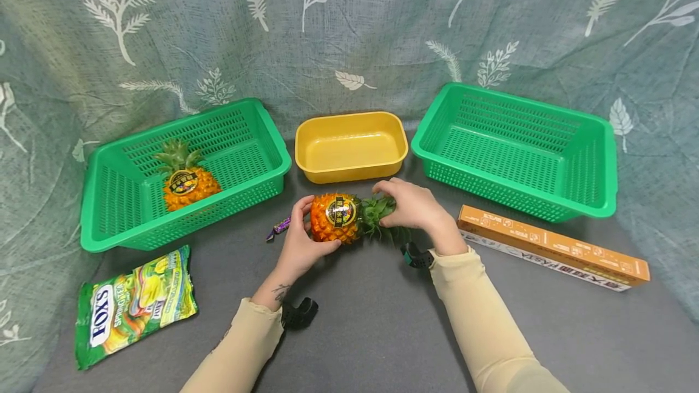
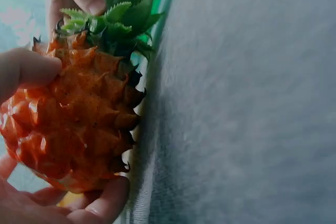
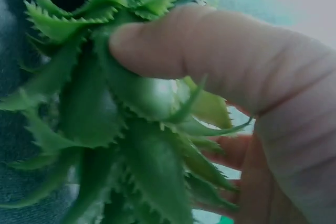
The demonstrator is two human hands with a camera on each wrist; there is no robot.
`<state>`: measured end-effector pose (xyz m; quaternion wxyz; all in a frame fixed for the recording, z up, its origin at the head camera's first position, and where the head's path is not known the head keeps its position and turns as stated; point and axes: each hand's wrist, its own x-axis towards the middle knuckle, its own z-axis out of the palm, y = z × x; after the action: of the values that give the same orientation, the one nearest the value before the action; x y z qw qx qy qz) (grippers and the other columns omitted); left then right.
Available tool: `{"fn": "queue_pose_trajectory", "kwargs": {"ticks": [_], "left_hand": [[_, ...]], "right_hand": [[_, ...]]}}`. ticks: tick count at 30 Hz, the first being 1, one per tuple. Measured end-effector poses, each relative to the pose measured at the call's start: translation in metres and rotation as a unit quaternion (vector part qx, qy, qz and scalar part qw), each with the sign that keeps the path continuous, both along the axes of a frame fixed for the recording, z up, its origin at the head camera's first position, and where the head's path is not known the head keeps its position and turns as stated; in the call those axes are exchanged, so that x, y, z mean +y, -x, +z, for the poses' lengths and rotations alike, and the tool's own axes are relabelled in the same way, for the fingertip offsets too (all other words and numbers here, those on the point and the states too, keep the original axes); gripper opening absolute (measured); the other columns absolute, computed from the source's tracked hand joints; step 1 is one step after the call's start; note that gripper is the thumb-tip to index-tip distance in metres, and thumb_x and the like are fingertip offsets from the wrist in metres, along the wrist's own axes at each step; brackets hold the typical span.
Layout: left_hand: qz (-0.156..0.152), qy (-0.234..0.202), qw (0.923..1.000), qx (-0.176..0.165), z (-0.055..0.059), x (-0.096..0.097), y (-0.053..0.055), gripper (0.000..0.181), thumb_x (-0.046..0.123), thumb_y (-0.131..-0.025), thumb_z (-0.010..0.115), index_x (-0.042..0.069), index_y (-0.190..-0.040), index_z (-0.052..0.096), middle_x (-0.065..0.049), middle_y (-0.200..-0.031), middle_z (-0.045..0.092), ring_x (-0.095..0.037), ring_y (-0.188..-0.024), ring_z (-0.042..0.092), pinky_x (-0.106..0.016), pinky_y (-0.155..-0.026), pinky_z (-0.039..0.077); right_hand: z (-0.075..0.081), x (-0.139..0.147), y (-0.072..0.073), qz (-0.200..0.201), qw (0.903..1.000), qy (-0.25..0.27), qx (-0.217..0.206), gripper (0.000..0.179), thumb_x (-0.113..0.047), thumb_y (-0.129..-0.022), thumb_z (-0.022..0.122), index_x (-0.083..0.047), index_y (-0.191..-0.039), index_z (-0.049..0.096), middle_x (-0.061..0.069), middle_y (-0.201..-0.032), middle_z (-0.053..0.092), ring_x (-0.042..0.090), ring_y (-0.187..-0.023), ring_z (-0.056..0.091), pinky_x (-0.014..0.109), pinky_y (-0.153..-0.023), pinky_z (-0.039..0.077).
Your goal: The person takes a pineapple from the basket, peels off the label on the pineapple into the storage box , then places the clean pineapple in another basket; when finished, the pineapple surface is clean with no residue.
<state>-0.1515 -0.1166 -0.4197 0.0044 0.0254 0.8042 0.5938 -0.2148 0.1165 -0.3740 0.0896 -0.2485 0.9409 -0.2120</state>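
A small orange pineapple [image 1: 327,223] with a black and gold label lies sideways, its green crown pointing right. My left hand [image 1: 301,240] grips the body from the left; in the left wrist view its thumb [image 2: 37,69] presses one side and its fingers curl under the base. With my right hand [image 1: 409,205] I hold the leafy crown [image 3: 136,114], the thumb across the leaves and the other fingers behind. Just behind the left hand, a purple wrapped candy [image 1: 281,225] lies on the table, partly hidden.
A green basket [image 1: 262,190] at left holds another pineapple [image 1: 191,187]. A yellow bin [image 1: 349,173] stands at the back middle, a second green basket [image 1: 491,184] at right. A FOX'S candy bag [image 1: 136,302] lies front left, an orange pasta box [image 1: 551,244] right.
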Motion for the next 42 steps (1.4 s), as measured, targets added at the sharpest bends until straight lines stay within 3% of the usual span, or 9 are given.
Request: {"fn": "queue_pose_trajectory", "kwargs": {"ticks": [8,13,18,25,34,42], "left_hand": [[-0.015,-0.012,0.9996,0.021,-0.006,0.0,0.022,0.089,-0.005,-0.067,0.076,0.012,-0.14,0.027,-0.014,-0.142,0.03,-0.035,-0.119,0.041,-0.049,-0.092,0.042],[-0.024,-0.023,0.9993,0.018,-0.005,0.0,0.031,0.088,-0.006,-0.067,0.074,0.01,-0.139,0.027,-0.017,-0.141,0.031,-0.035,-0.111,0.043,-0.046,-0.089,0.043],[-0.025,-0.031,0.9992,0.004,-0.002,0.0,0.034,0.088,-0.006,-0.067,0.074,0.011,-0.139,0.027,-0.017,-0.14,0.031,-0.034,-0.106,0.045,-0.041,-0.085,0.045],[-0.03,-0.044,0.9986,-0.01,0.0,0.002,0.04,0.088,-0.005,-0.069,0.074,0.013,-0.14,0.026,-0.017,-0.139,0.029,-0.034,-0.112,0.045,-0.045,-0.089,0.045],[-0.027,-0.065,0.9972,-0.023,0.002,0.002,0.048,0.086,-0.006,-0.069,0.071,0.013,-0.14,0.026,-0.019,-0.134,0.031,-0.033,-0.104,0.048,-0.032,-0.077,0.048],[-0.031,-0.076,0.9965,-0.019,0.0,0.002,0.049,0.087,-0.008,-0.069,0.07,0.012,-0.14,0.026,-0.019,-0.132,0.033,-0.032,-0.105,0.048,-0.031,-0.078,0.048]], "right_hand": [[-0.008,0.002,0.006,-0.031,0.9985,0.008,0.043,0.061,-0.029,-0.073,0.076,-0.019,-0.129,0.053,0.005,-0.122,0.055,0.028,-0.108,0.054,0.053,-0.079,0.047],[-0.012,0.004,0.008,-0.042,0.9976,0.019,0.052,0.064,-0.029,-0.073,0.076,-0.019,-0.131,0.052,0.006,-0.125,0.054,0.03,-0.112,0.052,0.053,-0.081,0.046],[-0.012,0.005,0.008,-0.048,0.9975,0.025,0.047,0.066,-0.029,-0.074,0.075,-0.019,-0.134,0.049,0.008,-0.128,0.052,0.031,-0.114,0.05,0.053,-0.084,0.045],[-0.013,0.007,0.011,-0.06,0.9964,0.032,0.05,0.066,-0.03,-0.076,0.074,-0.015,-0.134,0.048,0.01,-0.13,0.05,0.032,-0.115,0.048,0.053,-0.089,0.043],[-0.016,0.006,0.012,-0.076,0.9943,0.048,0.057,0.062,-0.031,-0.079,0.071,-0.014,-0.134,0.048,0.011,-0.132,0.049,0.032,-0.116,0.047,0.053,-0.089,0.043],[-0.013,0.005,0.012,-0.06,0.9923,0.081,0.073,0.058,-0.034,-0.083,0.062,-0.012,-0.134,0.047,0.01,-0.137,0.043,0.032,-0.127,0.035,0.054,-0.1,0.029]]}}
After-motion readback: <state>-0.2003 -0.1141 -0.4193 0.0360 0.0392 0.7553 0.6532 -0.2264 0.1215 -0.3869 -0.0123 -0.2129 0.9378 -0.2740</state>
